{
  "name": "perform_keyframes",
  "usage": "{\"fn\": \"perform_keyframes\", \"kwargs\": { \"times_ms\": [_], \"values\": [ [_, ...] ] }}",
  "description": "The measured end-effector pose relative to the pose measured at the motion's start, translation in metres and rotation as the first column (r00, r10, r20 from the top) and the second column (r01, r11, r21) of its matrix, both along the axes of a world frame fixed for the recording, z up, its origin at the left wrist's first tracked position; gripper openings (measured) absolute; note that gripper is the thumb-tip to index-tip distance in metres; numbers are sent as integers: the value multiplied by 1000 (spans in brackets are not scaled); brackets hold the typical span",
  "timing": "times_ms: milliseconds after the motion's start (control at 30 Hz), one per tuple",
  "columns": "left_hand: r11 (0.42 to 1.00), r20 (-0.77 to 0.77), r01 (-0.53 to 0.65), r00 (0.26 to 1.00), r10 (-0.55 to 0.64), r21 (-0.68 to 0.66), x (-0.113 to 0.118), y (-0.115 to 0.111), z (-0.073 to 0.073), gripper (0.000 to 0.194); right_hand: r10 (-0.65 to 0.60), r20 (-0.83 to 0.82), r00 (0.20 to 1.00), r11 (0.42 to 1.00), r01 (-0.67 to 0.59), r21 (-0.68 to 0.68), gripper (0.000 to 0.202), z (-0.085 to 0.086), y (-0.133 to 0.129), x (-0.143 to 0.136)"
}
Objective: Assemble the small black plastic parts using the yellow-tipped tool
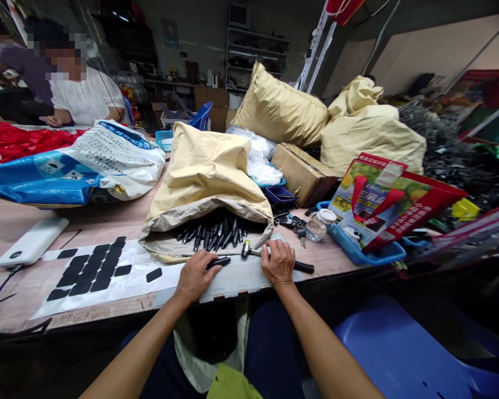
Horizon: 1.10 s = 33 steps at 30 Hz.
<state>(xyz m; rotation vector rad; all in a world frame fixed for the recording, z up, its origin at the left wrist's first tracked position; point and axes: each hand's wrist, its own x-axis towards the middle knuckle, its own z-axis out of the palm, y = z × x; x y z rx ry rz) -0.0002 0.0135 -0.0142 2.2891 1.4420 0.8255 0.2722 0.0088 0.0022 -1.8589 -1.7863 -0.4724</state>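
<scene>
My left hand is closed around a small black pen-shaped piece, whose end sticks out past my fingers. In my right hand is a small hammer, gripped mid-handle, with its metal head pointing left toward the piece. Under both hands lies a grey flat board at the table's front edge. Just beyond it, an open beige sack lies with its mouth facing me, and many similar black pieces show inside.
Left of the sack, a white sheet with black stickers lies by a white power bank. At right are keys, a clear jar and a blue basket. A blue stool stands below; two people sit far left.
</scene>
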Motion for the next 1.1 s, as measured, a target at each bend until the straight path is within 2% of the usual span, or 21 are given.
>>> {"fn": "perform_keyframes", "kwargs": {
  "times_ms": [100, 267, 433, 600, 833, 1100],
  "values": [
    [1000, 13, -3, 1000, 3, -5, 0, 0, 1, 18, -43, 13, 999, 999, 43, 4, 24, -1, 0, 0],
    [1000, 40, -10, 999, 10, -17, 0, 0, 3, 18, 31, 21, 999, 999, -31, 22, 23, 0, -2, 0],
    [999, 44, -11, 999, 13, -41, 0, 0, 6, 18, 47, 43, 998, 999, -47, -18, 27, -1, -1, 0],
    [998, 61, 4, 998, 0, -63, 0, 1, 7, 21, 50, 25, 998, 998, -49, -47, 26, -1, 0, -1],
    [997, 78, 1, 997, 5, -79, 0, 2, 5, 20, 134, -71, 989, 989, -138, -60, 15, 2, -3, 0],
    [996, 83, -8, 996, 15, -85, 0, 3, 3, 22, 171, -81, 982, 977, -179, -113, 12, 4, -3, 1]
  ]
}}
